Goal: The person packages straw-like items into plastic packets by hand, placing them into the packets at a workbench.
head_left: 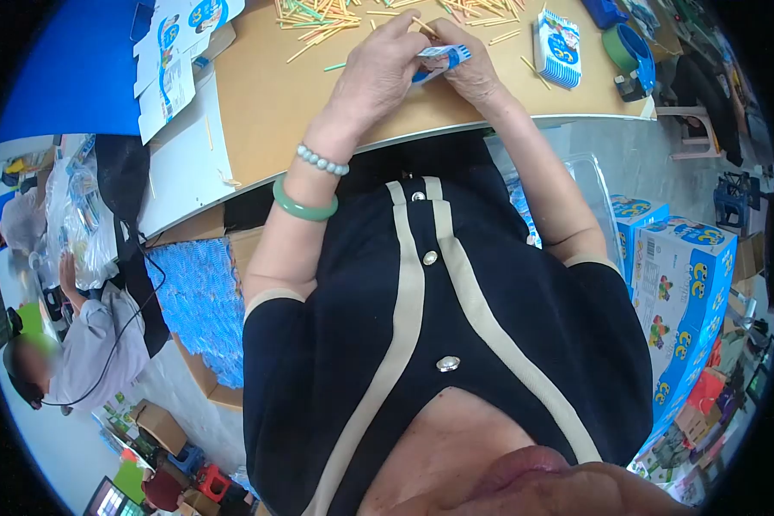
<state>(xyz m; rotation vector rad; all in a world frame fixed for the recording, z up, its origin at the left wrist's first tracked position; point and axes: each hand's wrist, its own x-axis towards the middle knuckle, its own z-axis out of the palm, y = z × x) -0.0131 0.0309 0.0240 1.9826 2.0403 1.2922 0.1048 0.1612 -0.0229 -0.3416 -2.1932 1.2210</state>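
Note:
My left hand [385,70], below a beaded bracelet and a green bangle, is closed on a small blue-and-white printed packet [445,57]. Opposite it, my right hand [470,73] curls round the packet's other side, its fingers partly hidden. A thin yellow stick [424,27] shows between the fingertips of both hands, just above the packet. Beyond my hands, a loose pile of thin yellow and green sticks [322,17] spreads over the tan table [267,112]. To the right stands a stack of similar packets [559,50].
A green tape roll [625,47] lies at the table's right. Flattened printed cardboard [170,73] is at the left. Below stand a carton of blue packets [199,301], a clear bin [589,176] and printed boxes [684,284]. Another person [103,344] sits at far left.

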